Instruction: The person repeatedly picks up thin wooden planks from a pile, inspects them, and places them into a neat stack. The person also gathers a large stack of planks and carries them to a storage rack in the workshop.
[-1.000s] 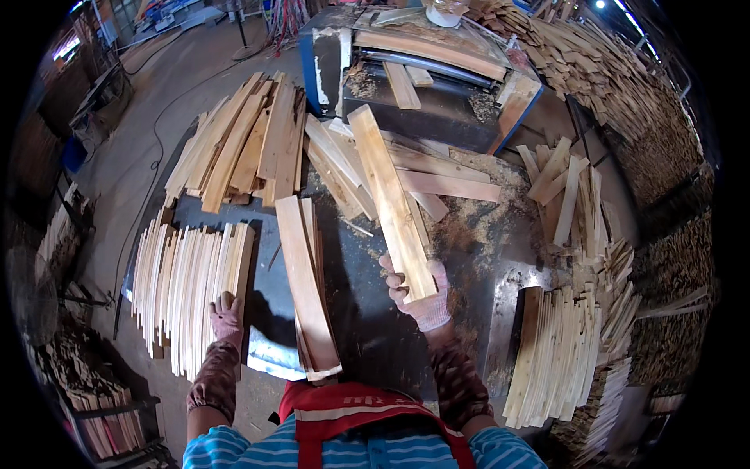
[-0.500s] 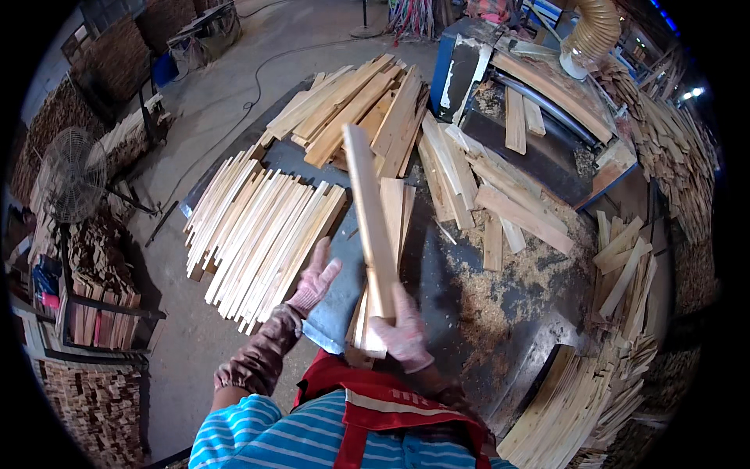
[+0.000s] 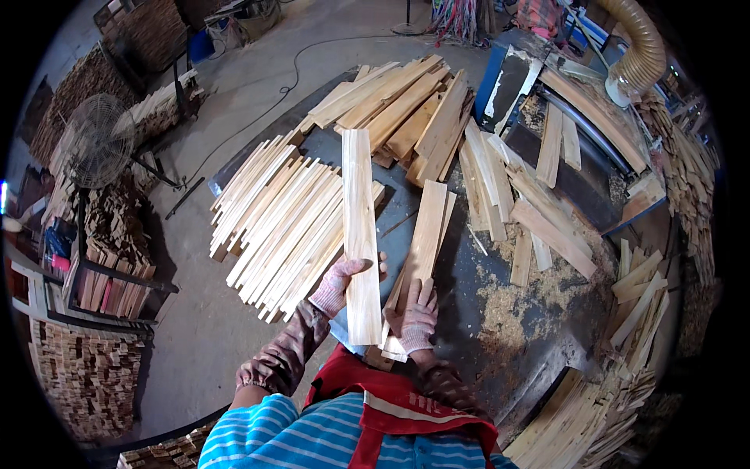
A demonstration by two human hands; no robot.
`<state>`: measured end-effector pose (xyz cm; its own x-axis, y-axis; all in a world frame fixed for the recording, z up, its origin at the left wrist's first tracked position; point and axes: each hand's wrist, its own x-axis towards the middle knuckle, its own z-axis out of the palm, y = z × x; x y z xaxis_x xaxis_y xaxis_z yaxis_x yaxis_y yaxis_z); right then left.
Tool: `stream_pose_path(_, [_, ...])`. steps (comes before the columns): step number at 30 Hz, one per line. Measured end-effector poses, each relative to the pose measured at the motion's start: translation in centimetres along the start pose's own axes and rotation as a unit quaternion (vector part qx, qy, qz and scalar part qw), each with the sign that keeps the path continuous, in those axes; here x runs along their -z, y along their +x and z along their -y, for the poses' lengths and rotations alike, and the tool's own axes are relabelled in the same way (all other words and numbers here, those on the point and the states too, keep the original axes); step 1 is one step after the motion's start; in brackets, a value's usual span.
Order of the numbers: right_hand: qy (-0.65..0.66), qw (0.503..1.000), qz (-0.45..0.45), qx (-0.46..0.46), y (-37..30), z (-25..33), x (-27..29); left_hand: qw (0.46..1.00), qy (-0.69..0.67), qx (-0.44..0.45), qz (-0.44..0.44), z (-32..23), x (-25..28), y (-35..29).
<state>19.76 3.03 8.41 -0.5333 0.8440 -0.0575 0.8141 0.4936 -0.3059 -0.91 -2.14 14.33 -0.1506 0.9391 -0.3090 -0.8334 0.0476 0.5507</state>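
My left hand (image 3: 337,283), in a pinkish work glove, grips a long pale wooden board (image 3: 360,227). Its thumb lies on the broad face and fingertips show past the far edge. The board stands out in front of me with its wide side up. My gloved right hand (image 3: 414,319) lies with fingers stretched on a small stack of boards (image 3: 426,227) just right of it. Left of the held board, many narrow strips (image 3: 289,234) lie side by side in a neat row on the dark table (image 3: 398,213).
A loose heap of boards (image 3: 398,105) covers the table's far side. Offcuts (image 3: 547,238) and sawdust (image 3: 508,320) spread to the right, beside a machine (image 3: 598,133) with a ribbed hose (image 3: 637,43). A fan (image 3: 100,141) and stacked wood (image 3: 86,371) stand left.
The board has passed from my right hand to my left, turning its wide face up and shifting left. My right hand has opened and come down on the stack beside it.
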Motion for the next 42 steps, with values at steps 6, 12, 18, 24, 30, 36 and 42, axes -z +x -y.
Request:
stream_pose_path(6, [0.068,0.998,0.008,0.009,-0.5,0.1,0.1,0.816,0.510,-0.074,-0.261,3.0,9.4,0.6])
stream_pose_path(12, [0.071,0.997,-0.023,0.010,-0.4,-0.5,-0.1,0.479,0.824,-0.200,-0.229,5.9,13.2,-1.3])
stream_pose_path(18, [0.048,0.998,-0.035,0.013,-0.2,0.4,-0.1,0.391,0.823,-0.227,-0.344,3.0,12.9,-1.3])
stream_pose_path(24, [0.031,0.998,-0.052,-0.001,-0.5,-0.2,0.1,0.537,0.785,-0.265,-0.158,7.4,10.5,0.9])
stream_pose_path(30, [0.083,0.994,0.007,-0.072,-0.5,-0.9,1.1,0.622,0.774,-0.103,-0.051,19.2,11.4,6.1])
stream_pose_path(36, [0.210,0.946,0.062,-0.239,-3.0,-7.5,-0.5,0.815,0.537,-0.022,-0.218,21.1,6.3,7.2])
stream_pose_path(42, [0.372,0.878,0.116,-0.278,-4.0,-12.3,-1.7,0.951,0.233,0.159,-0.127,18.8,7.0,6.3])
